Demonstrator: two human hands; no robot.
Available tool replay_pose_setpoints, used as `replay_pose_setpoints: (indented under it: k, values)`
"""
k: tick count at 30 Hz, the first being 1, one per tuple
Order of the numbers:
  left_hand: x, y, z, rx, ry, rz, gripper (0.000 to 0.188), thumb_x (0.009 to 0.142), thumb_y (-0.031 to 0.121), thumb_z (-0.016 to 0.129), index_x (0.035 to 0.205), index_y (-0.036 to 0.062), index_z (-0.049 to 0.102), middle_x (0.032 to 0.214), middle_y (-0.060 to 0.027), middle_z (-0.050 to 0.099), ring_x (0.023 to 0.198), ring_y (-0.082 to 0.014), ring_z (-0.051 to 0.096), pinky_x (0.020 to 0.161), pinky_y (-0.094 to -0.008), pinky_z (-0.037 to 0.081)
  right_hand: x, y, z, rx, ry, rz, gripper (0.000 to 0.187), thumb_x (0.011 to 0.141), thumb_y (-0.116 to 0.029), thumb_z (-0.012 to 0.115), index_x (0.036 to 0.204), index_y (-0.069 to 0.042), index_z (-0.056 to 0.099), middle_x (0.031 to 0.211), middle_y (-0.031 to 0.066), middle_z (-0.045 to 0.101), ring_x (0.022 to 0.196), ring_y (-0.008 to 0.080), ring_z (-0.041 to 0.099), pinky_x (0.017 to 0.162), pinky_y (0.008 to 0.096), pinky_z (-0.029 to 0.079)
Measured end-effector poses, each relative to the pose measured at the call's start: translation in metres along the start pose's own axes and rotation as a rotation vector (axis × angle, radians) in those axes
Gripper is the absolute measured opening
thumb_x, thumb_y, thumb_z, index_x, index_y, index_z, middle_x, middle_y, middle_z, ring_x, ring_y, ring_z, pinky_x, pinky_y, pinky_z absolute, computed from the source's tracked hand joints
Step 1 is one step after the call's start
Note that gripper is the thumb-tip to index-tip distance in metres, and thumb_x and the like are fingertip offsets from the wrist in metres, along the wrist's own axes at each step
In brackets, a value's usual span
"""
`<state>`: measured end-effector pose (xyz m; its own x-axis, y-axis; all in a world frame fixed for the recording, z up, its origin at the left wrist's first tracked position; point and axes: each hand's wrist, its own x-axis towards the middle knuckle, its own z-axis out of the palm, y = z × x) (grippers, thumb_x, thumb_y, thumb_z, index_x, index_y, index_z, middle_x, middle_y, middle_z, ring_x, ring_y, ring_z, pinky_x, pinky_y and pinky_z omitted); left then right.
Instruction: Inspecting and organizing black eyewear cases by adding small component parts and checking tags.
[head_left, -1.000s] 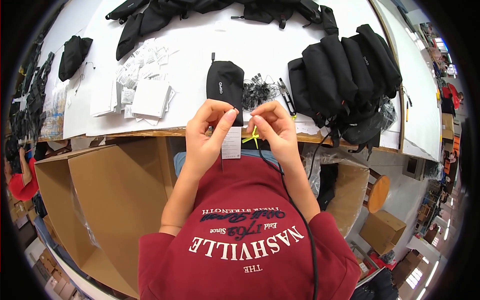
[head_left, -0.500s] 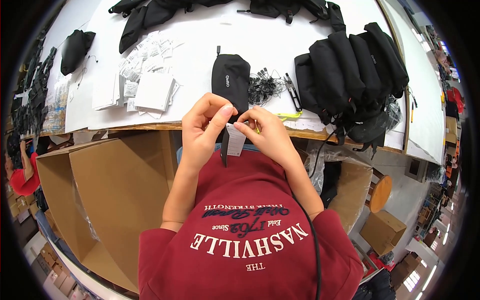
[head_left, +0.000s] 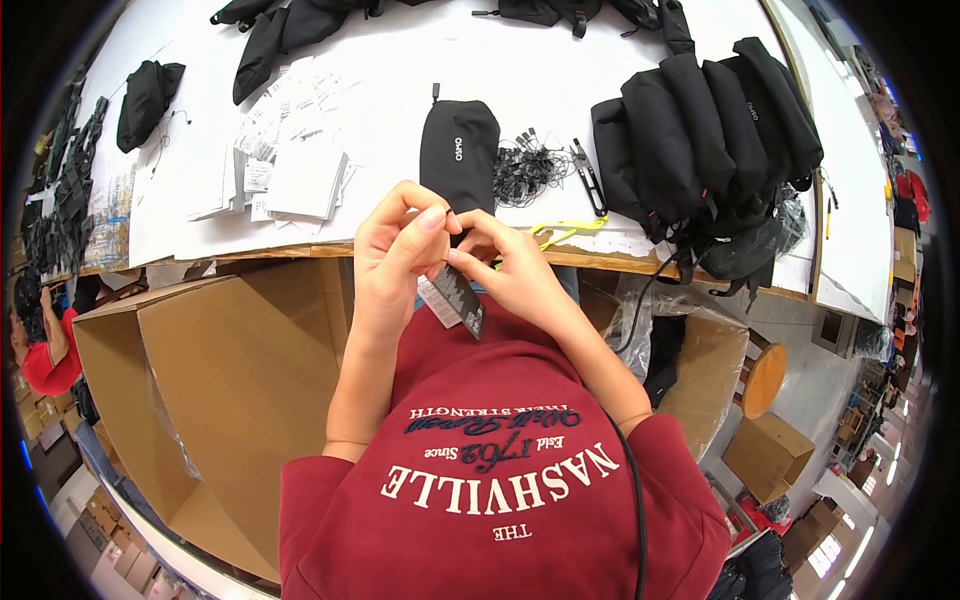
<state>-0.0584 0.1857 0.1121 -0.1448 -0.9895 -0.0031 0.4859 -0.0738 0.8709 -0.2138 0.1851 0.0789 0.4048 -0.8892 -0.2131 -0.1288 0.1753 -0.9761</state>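
Observation:
My left hand (head_left: 395, 255) is closed, its thumb and fingertips pinched together on something too small to make out, probably a thin string. Close beside it, the fingers of my right hand (head_left: 510, 265) are closed at the top of a pair of hang tags. The black hang tag (head_left: 461, 300) and the white hang tag (head_left: 437, 300) hang below both hands, tilted and fanned apart, in front of my shirt. Just beyond my hands lies a black zip pouch (head_left: 455, 155) on the table, its near end hidden by my fingers.
Right of the pouch are tangled black tag strings (head_left: 528, 172), thread snips (head_left: 588, 180) and a yellow-green cord (head_left: 567, 228). Stacked black pouches (head_left: 690, 130) stand at right. White tags (head_left: 305, 180) lie at left. An open cardboard box (head_left: 240, 370) sits below the table edge.
The hang tags have swung and turned, so a black printed face now shows beside the white one. Both hands have shifted slightly left, and more of the yellow-green cord is visible.

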Motion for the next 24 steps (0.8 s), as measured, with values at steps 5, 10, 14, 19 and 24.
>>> replay_pose_setpoints:
  k: [5,10,14,19,24]
  values:
    - [0.002,0.001,0.002,0.122,0.036,-0.006,0.016,0.094,0.016,0.048,0.085,0.003,0.051,0.055,0.0056,0.033,0.049,-0.0026,0.027,0.047,-0.0193,0.028,0.0,-0.004,-0.002,-0.222,0.11,-0.124,0.01,0.084,-0.009,0.067,0.088,-0.001,0.062,0.073,0.0049,0.064,0.06,0.0085,0.055,0.056,0.0236,0.044]
    - [0.001,-0.013,-0.007,0.188,0.033,-0.135,0.013,0.095,0.014,0.053,0.087,0.0036,0.056,0.06,0.0063,0.043,0.05,-0.0007,0.031,0.048,-0.0189,0.027,-0.004,-0.002,-0.008,0.024,0.279,-0.102,0.008,0.084,-0.008,0.068,0.084,-0.002,0.063,0.077,0.0014,0.064,0.064,0.0048,0.054,0.057,0.0214,0.042]
    - [-0.004,-0.026,-0.001,0.494,0.027,-0.085,0.012,0.094,0.013,0.056,0.088,0.0027,0.057,0.064,0.0044,0.052,0.057,-0.0016,0.044,0.052,-0.0185,0.034,-0.007,-0.002,-0.014,0.538,0.261,0.035,0.007,0.086,-0.011,0.068,0.087,-0.004,0.065,0.078,-0.0006,0.064,0.063,0.0034,0.05,0.058,0.0188,0.04]
    - [-0.003,-0.032,-0.002,0.624,-0.014,-0.024,0.011,0.092,0.011,0.058,0.088,0.001,0.058,0.065,0.0018,0.052,0.058,-0.0032,0.045,0.052,-0.02,0.035,-0.008,0.004,-0.014,0.596,0.252,0.068,0.01,0.086,-0.015,0.068,0.091,-0.006,0.067,0.075,-0.003,0.062,0.057,0.0007,0.043,0.051,0.0164,0.032]
    - [-0.003,-0.032,0.001,0.697,-0.01,0.056,0.01,0.092,0.01,0.059,0.088,0.0002,0.059,0.064,0.0005,0.051,0.056,-0.0043,0.045,0.05,-0.0205,0.035,-0.008,0.003,-0.014,0.599,0.253,0.076,0.011,0.086,-0.015,0.067,0.09,-0.005,0.068,0.074,-0.0039,0.061,0.054,0.0002,0.04,0.048,0.0161,0.029]
